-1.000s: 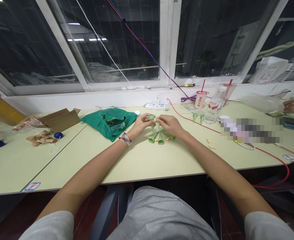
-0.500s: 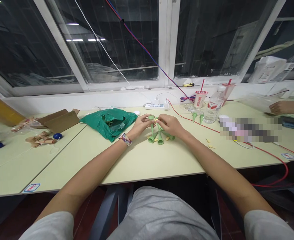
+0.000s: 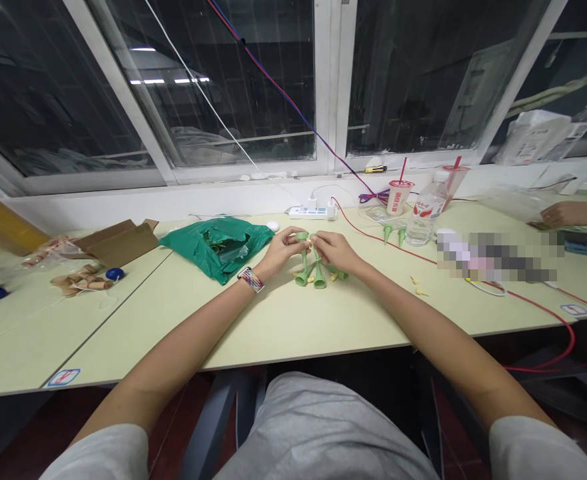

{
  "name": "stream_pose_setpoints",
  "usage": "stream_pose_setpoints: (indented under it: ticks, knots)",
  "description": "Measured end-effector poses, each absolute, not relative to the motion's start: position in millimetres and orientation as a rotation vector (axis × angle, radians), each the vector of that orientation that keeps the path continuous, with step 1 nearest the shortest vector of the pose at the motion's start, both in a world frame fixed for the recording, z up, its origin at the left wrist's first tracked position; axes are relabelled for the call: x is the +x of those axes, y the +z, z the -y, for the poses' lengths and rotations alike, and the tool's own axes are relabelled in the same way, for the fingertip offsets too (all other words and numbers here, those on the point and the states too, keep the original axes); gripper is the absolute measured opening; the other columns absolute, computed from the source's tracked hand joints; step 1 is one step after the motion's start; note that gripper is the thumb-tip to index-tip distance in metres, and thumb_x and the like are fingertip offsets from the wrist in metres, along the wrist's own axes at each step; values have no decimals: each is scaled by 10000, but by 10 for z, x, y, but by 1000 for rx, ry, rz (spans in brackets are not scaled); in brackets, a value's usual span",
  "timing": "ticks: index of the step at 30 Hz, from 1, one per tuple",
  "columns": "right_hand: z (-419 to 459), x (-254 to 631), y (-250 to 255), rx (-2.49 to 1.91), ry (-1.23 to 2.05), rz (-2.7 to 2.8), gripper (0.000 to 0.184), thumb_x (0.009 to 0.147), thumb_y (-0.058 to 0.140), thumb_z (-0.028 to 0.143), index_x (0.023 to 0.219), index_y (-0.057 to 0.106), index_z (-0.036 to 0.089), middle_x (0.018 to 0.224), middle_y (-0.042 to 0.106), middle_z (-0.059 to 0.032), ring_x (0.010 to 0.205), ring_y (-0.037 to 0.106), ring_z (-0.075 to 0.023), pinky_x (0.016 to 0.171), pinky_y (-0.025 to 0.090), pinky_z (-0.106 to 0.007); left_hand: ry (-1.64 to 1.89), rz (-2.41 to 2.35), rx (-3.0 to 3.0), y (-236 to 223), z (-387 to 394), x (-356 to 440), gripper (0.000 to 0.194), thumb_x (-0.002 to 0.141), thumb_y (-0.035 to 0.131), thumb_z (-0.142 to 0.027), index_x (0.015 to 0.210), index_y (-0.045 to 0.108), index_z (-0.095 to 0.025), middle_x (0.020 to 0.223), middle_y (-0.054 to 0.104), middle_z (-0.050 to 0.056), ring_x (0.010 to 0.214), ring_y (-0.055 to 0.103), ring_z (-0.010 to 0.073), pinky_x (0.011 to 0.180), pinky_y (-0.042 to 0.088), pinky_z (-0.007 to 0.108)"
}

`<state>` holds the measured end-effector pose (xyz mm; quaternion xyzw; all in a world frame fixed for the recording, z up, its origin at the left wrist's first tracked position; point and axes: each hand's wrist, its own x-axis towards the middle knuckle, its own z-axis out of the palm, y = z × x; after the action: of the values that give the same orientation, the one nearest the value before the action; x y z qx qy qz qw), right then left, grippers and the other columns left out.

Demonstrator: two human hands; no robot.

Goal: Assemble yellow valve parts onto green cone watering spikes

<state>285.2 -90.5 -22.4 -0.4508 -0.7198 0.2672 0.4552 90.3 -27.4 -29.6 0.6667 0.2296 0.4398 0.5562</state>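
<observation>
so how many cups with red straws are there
2: a printed cup left of the water bottle, and a clear cup behind and right of it, both by the window

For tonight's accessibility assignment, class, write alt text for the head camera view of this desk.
Seen from above, a person's left hand and right hand hold a cluster of green plastic cones on a pale yellow desk. A crumpled green plastic bag lies to the left, and a co-worker's hand rests at far right.
</observation>
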Motion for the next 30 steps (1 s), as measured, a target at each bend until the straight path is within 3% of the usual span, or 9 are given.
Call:
stream_pose_setpoints:
  ticks: [2,7,15,24,30]
  knots:
    - [905,2848,-228,-1119,712,1735,351,1042,457,469,789,511,233,681,583,25,540,515,-139,568,379,-273,1052,-553,1574,-289,280,907,457,733,935,-369,1068,689,-179,902,745,34,831,721,172,824,579,317]
    - [941,2868,-213,-1085,339,1865,276,1013,549,433,825,550,231,737,608,15,658,526,-154,630,368,-277,1024,-548,1551,-248,322,904,450,748,918,-411,1051,691,-168,897,743,42,827,732,178,832,592,327]
    - [820,2843,-275,-982,1013,1554,364,963,601,508,744,545,222,601,583,41,442,521,-112,462,382,-249,1108,-588,1743,-214,332,914,547,730,926,-478,1091,658,-167,848,736,35,791,735,195,768,605,332]
    - [798,2871,-240,-997,1102,1431,444,955,632,567,702,557,210,520,564,29,410,487,-97,425,386,-219,1157,-654,1837,-219,349,922,510,723,917,-476,1075,721,-165,1089,710,73,769,649,149,672,593,289]
    - [821,2866,-238,-963,955,1514,340,925,668,532,811,602,218,634,630,37,447,535,-102,453,420,-230,1155,-677,1787,-226,308,892,520,744,910,-482,1107,696,-177,1027,699,53,757,663,151,705,609,306]
